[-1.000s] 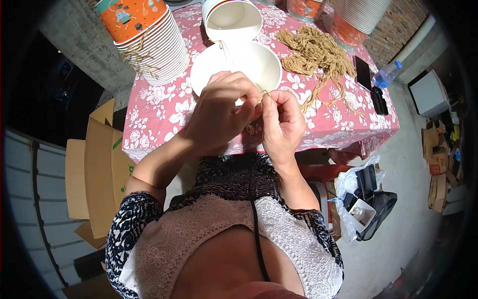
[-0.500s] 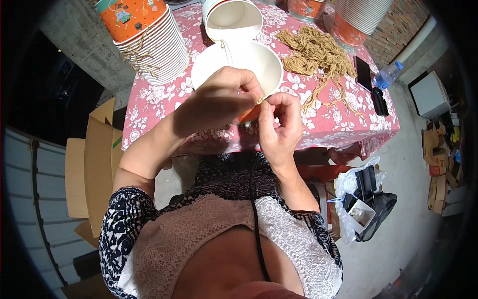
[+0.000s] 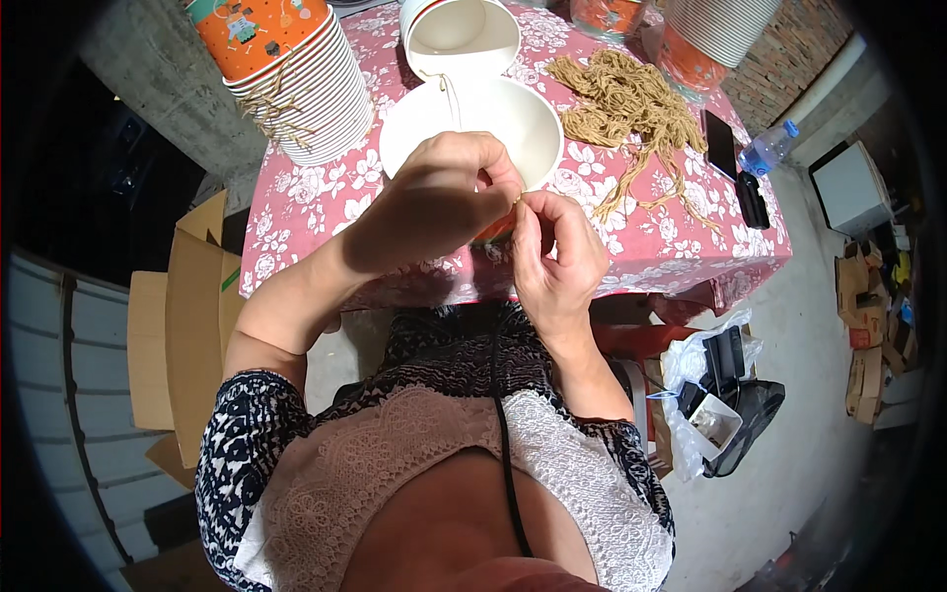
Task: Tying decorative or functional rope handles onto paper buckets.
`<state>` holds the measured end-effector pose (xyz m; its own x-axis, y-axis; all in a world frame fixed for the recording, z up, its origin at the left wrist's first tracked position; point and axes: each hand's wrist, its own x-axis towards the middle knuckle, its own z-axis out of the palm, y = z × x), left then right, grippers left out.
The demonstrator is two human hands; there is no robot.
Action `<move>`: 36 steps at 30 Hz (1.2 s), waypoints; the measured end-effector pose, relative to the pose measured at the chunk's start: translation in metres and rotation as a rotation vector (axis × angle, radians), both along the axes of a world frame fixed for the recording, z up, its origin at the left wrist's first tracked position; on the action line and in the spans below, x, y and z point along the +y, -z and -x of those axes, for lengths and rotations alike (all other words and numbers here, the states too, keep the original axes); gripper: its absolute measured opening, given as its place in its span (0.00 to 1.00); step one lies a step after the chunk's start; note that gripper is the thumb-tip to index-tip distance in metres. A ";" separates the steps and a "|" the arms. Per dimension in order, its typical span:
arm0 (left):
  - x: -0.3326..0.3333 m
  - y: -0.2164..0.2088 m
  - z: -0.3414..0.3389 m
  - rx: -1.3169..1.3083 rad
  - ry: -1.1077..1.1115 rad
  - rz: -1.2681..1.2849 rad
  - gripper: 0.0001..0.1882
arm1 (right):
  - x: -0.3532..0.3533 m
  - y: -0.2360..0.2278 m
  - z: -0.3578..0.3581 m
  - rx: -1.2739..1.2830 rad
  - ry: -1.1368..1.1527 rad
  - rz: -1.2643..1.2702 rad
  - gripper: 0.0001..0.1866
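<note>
A white-lined paper bucket (image 3: pixel 523 123) with an orange printed outside lies tipped on the table before me, its mouth facing up and away. At its near rim my left hand (image 3: pixel 444 192) pinches a tan cord (image 3: pixel 519 197), of which only a tiny bit shows. My right hand (image 3: pixel 564 252) meets it there, thumb and forefinger pressed together on the same cord; the knot or hole, if any, is hidden by the fingers. Across the bucket's far rim hangs a thin cord loop (image 3: pixel 449 94).
A tall stack of nested buckets (image 3: pixel 321 94) with cord handles stands at left. Another white bucket (image 3: pixel 464 39) lies behind. On the right are a heap of tan cords (image 3: pixel 631 104), a phone (image 3: pixel 719 144), a black case (image 3: pixel 752 201) and a water bottle (image 3: pixel 768 148). The table edge (image 3: pixel 691 266) is near me.
My right hand has turned slightly and its fingers have closed in nearer to the left fingertips. Less of the cord shows between them. The bucket has shifted very slightly.
</note>
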<state>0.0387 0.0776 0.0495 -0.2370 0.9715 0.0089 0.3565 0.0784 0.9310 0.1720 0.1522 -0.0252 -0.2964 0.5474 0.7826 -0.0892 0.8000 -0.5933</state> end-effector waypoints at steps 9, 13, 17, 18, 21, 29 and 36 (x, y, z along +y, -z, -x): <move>0.002 0.007 -0.004 0.268 -0.004 -0.257 0.06 | 0.001 -0.004 0.000 -0.063 0.077 -0.117 0.07; 0.001 0.005 -0.005 0.220 0.001 -0.203 0.05 | 0.002 -0.001 -0.003 -0.066 0.021 0.032 0.07; -0.002 0.006 -0.004 0.225 0.042 -0.211 0.05 | 0.008 0.007 -0.004 0.028 -0.066 0.187 0.07; -0.001 0.009 -0.003 0.281 0.045 -0.268 0.05 | 0.008 0.006 -0.005 0.028 -0.065 0.187 0.07; 0.000 0.014 -0.002 0.476 0.045 -0.419 0.06 | 0.007 0.004 -0.006 0.038 -0.067 0.209 0.07; 0.002 0.027 0.003 0.843 0.044 -0.585 0.05 | 0.011 0.003 -0.010 0.028 0.004 0.119 0.07; 0.003 0.022 0.001 0.851 0.095 -0.579 0.05 | 0.017 0.002 -0.008 0.024 0.137 -0.044 0.08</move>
